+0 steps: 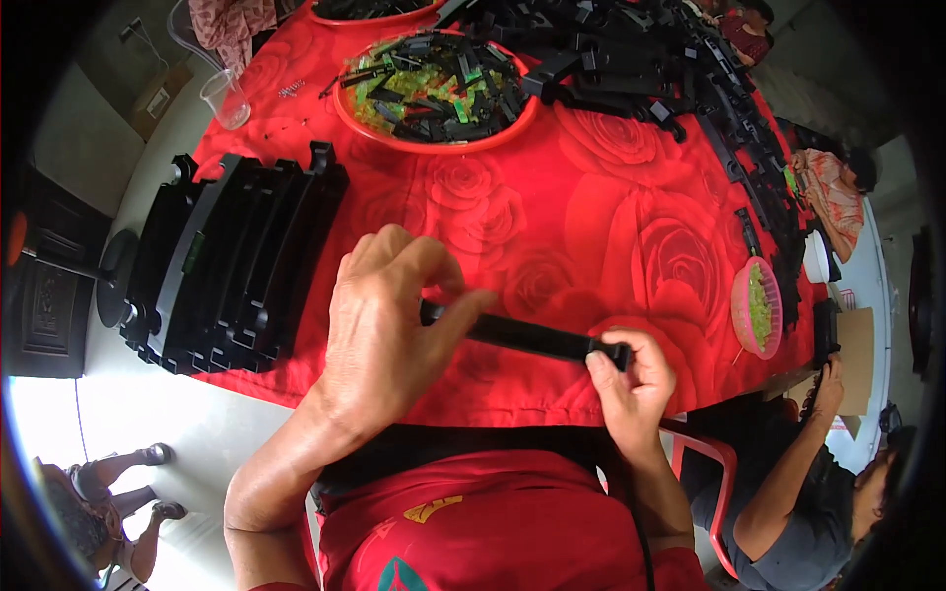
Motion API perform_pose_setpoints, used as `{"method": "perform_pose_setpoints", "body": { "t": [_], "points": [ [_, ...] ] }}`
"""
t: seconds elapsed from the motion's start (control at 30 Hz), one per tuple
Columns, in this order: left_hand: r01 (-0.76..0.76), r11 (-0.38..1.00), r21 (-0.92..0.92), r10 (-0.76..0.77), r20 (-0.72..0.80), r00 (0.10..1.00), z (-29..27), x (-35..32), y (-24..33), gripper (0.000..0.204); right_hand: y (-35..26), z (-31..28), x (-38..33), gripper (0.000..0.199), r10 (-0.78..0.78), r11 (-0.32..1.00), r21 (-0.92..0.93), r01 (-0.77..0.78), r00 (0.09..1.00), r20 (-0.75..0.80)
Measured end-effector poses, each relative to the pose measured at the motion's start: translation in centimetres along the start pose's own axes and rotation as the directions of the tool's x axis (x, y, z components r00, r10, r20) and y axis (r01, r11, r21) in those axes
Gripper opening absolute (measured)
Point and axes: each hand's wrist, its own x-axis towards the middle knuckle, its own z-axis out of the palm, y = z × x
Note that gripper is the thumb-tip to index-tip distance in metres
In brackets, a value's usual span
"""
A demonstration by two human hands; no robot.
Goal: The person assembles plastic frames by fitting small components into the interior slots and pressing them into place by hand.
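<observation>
A long black plastic part [532,337] lies across the near edge of a table covered with a red rose-patterned cloth [591,227]. My left hand [389,320] grips its left end, fingers curled over it. My right hand [631,379] pinches its right end between thumb and fingers. The part sits just above the cloth, tilted slightly down to the right.
A stack of black plastic parts [232,261] stands on edge at the table's left. A red bowl [434,89] holds green and black pieces. More black parts [650,59] are heaped at the far right. A small pink bowl [757,307] holds green bits. Another person [818,492] sits at the right.
</observation>
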Motion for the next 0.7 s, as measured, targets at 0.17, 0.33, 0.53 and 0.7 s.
{"method": "perform_pose_setpoints", "body": {
  "t": [0.17, 0.33, 0.53, 0.7],
  "points": [
    [0.012, 0.993, 0.117, -0.025, 0.11, 0.994, 0.5, -0.9, 0.2, 0.021, -0.1, -0.2, 0.1, 0.024, -0.314, 0.819, -0.419, 0.392, 0.917, 0.245],
    [-0.037, 0.989, 0.145, 0.014, 0.159, 0.987, 0.9, -2.2, 1.0, 0.021, -0.1, -0.1, 0.6, 0.027, -0.317, 0.743, -0.449, 0.497, 0.852, 0.417],
    [-0.137, 0.99, 0.011, 0.137, 0.063, 0.989, 1.8, -0.9, 1.1, 0.036, -0.4, 1.1, 1.2, 0.024, -0.459, 0.738, -0.435, 0.516, 0.856, 0.238],
    [-0.105, 0.981, 0.163, 0.081, 0.148, 0.986, 3.8, 0.7, 0.1, 0.051, 0.8, 3.1, 2.8, 0.021, -0.432, 0.723, -0.485, 0.492, 0.87, 0.238]
  ]
}}
